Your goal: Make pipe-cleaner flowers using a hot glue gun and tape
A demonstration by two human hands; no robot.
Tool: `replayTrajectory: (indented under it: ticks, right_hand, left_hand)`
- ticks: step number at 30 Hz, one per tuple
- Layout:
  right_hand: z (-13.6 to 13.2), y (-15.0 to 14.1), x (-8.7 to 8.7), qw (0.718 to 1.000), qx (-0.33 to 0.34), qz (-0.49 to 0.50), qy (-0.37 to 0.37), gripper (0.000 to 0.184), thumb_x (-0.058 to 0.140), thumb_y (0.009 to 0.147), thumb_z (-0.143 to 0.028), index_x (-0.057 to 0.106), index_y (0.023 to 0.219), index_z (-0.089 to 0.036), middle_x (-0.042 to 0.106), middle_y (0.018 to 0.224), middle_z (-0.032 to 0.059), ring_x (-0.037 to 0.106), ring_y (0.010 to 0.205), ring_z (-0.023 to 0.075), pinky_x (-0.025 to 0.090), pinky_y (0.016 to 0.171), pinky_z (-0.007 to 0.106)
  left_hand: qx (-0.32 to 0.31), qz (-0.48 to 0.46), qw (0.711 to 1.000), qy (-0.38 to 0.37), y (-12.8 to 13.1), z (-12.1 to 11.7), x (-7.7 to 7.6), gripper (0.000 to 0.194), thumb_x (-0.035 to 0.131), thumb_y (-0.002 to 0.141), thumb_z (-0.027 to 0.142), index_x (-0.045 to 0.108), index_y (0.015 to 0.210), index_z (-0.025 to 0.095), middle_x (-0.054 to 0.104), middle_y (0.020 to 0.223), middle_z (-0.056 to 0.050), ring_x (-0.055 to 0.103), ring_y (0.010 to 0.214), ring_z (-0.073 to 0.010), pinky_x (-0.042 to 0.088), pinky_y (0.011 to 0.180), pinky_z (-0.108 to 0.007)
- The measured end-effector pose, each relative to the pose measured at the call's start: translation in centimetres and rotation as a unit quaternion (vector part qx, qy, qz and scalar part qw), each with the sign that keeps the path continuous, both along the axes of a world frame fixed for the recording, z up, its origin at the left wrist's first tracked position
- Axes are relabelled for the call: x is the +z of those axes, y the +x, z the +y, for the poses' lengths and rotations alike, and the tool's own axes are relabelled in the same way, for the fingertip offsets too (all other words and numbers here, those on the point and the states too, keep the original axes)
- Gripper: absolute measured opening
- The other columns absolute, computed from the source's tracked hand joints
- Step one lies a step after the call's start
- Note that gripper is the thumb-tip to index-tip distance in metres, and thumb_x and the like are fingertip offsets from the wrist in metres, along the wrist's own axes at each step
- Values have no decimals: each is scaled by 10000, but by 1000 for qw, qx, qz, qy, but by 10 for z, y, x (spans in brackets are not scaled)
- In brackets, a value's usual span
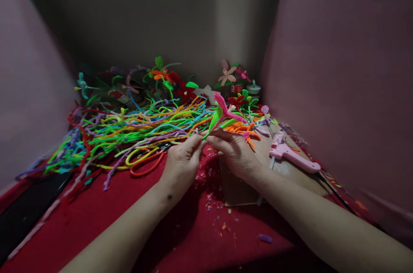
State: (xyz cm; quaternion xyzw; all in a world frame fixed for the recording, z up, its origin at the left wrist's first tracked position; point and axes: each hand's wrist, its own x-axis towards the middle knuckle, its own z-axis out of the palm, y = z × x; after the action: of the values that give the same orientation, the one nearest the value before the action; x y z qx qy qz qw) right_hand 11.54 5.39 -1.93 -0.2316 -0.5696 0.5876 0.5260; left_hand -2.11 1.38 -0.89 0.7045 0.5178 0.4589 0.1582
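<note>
Between my two hands is a pipe cleaner flower (pixel 222 111) with pink petals, a pale centre and green leaves, tilted up and to the right. My left hand (pixel 185 159) pinches the lower end of its green stem between thumb and fingers. My right hand (pixel 235 150) is closed on the stem just beside it, fingertips nearly meeting the left ones. The tip of the stem is mostly hidden by the fingers. Just left of my hands lie scissors (pixel 148 163) with red and yellow handles, their blades partly under pipe cleaners.
A big heap of coloured pipe cleaners (pixel 129 135) spreads across the red cloth (pixel 193 238). Finished flowers (pixel 227 75) stand behind. On the right, a pink glue gun (pixel 292 154) rests on a cardboard sheet (pixel 238 187). A black object (pixel 32 204) lies at left; fuzz scraps are scattered in front.
</note>
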Motion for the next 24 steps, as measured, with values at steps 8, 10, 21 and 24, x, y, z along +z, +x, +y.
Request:
replayTrajectory:
  ticks: [8, 10, 21, 24]
  right_hand:
    - [-1, 3, 2, 1000, 4, 4, 1, 88, 653, 728, -232, 708, 796, -235, 675, 854, 2, 590, 881, 182, 425, 887, 348]
    - [0, 4, 1, 1000, 11, 18, 14, 130, 635, 741, -225, 716, 838, -251, 690, 865, -6, 598, 905, 182, 415, 920, 360]
    - [5, 6, -4, 995, 88, 50, -24, 188, 638, 759, -249, 731, 919, -286, 710, 934, -1, 604, 980, 198, 404, 974, 389]
    - [6, 7, -4, 992, 120, 29, -8, 216, 622, 767, -277, 721, 959, -273, 702, 947, 1, 599, 962, 193, 395, 968, 387]
  left_hand:
    - [-45, -150, 982, -104, 4, -3, 12, 221, 542, 815, 261, 538, 614, 169, 407, 548, 53, 334, 493, -76, 265, 465, -197]
    - [-60, -187, 972, -129, 5, -3, 13, 230, 548, 813, 273, 529, 610, 165, 395, 528, 58, 314, 463, -64, 245, 439, -193]
    - [-227, -425, 822, -302, 2, -1, 11, 183, 555, 843, 288, 558, 718, 155, 381, 441, 86, 168, 325, -6, 169, 341, -131]
    - [-270, -452, 786, -324, -1, 1, 7, 176, 567, 836, 295, 568, 739, 149, 374, 432, 94, 126, 310, 0, 200, 321, -123]
